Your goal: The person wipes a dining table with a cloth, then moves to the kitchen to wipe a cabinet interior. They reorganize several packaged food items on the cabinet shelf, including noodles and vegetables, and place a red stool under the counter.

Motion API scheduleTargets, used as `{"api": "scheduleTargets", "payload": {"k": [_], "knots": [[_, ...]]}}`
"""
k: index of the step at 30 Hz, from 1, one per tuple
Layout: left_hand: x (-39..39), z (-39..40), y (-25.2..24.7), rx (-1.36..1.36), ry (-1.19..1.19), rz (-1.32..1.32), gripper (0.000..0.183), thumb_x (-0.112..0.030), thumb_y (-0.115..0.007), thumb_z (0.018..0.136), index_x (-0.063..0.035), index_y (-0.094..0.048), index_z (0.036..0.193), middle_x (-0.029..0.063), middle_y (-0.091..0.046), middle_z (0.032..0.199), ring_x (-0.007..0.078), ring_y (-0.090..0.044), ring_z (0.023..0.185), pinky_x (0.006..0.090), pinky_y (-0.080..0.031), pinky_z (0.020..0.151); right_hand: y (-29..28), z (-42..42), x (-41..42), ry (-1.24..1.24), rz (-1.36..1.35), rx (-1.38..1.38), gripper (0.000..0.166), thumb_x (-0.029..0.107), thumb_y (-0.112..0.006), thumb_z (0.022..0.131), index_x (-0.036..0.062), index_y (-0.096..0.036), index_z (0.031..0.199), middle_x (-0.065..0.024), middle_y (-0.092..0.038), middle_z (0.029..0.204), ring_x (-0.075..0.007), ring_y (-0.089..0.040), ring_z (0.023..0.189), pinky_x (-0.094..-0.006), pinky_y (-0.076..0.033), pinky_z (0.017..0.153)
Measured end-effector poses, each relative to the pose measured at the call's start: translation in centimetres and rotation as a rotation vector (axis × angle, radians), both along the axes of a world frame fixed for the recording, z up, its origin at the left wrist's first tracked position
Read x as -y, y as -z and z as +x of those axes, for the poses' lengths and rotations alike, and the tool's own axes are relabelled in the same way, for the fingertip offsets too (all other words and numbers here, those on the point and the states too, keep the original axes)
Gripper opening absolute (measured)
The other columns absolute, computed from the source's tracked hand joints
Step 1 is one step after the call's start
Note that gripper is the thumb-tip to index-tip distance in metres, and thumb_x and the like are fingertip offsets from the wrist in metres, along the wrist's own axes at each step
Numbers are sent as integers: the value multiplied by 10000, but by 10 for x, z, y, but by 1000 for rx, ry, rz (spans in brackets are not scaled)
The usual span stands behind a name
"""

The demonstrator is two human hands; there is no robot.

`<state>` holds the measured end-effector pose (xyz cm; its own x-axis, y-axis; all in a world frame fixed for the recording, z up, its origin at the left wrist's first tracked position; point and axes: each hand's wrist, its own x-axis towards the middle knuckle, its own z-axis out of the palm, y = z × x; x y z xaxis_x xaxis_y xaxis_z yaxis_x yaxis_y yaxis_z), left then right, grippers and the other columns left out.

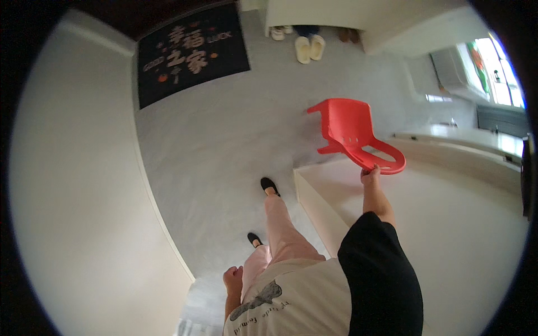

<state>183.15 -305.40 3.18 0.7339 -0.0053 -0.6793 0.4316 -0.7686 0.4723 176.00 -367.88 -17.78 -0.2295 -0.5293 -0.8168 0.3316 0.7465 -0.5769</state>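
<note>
My right hand (pixel 370 173) grips the rim of the backrest of a red plastic chair (pixel 349 117), out in front of me to the right. The chair is tilted, its legs pointing left and its seat away from me. Whether any leg touches the grey floor (pixel 201 147) I cannot tell. Low at my left side hangs my left hand (pixel 233 278), fingers curled in, with nothing visible in it. It is nearest to my pink trousers.
A white wall (pixel 80 176) runs along the left. The corner of a pale partition (pixel 296 172) juts out close to my right. Ahead lie a dark doormat (pixel 227 50) with writing, cream slippers (pixel 303 50), and brown shoes (pixel 349 35) under a white cabinet (pixel 315 12).
</note>
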Motion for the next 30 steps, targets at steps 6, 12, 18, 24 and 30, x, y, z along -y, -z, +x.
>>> {"api": "scheduleTargets", "payload": {"k": [6, 12, 18, 24, 30], "knots": [[1, -17, -7, 21, -98, 41, 374, -221, -616, 762, 13, -399, 567, 145, -343, 501, 214, -328, 451, 385, -294, 452, -29, 125, 22, -292, -10, 108, 156, 190, -482, 826, 65, -551, 763, -41, -575, 651, -163, -538, 541, -285, -548, 566], [-10, -50, -34, 246, -385, -8, 393, -201, -632, 762, -1, -369, 551, 65, -263, 496, 129, -243, 507, 350, -257, 441, -56, 174, -88, -548, 110, 123, 155, 241, -580, 826, 87, -590, 841, -28, -614, 732, -139, -559, 601, -271, -555, 593], [-54, -147, -35, 238, -735, 0, 312, -234, -591, 783, 9, -503, 607, 174, -462, 530, 272, -386, 482, 390, -346, 484, -70, 153, -227, -1202, 98, 93, 125, 126, -550, 708, 49, -539, 806, -73, -567, 683, -206, -566, 585, -315, -544, 540], [-95, -243, -21, 399, -1020, -3, 319, -261, -593, 780, 0, -514, 614, 182, -474, 551, 299, -442, 503, 396, -363, 496, -99, 136, -389, -1999, -1, -26, 286, 139, -540, 691, 58, -521, 964, -81, -575, 736, -198, -583, 585, -336, -547, 497], [-171, -388, -44, 466, -1242, 93, 320, -278, -597, 770, -8, -514, 620, 183, -493, 573, 338, -494, 548, 416, -379, 510, -175, 28, -628, -2707, -193, 91, 343, 96, -533, 706, 64, -523, 1047, -82, -588, 771, -209, -595, 601, -356, -536, 480]]}}
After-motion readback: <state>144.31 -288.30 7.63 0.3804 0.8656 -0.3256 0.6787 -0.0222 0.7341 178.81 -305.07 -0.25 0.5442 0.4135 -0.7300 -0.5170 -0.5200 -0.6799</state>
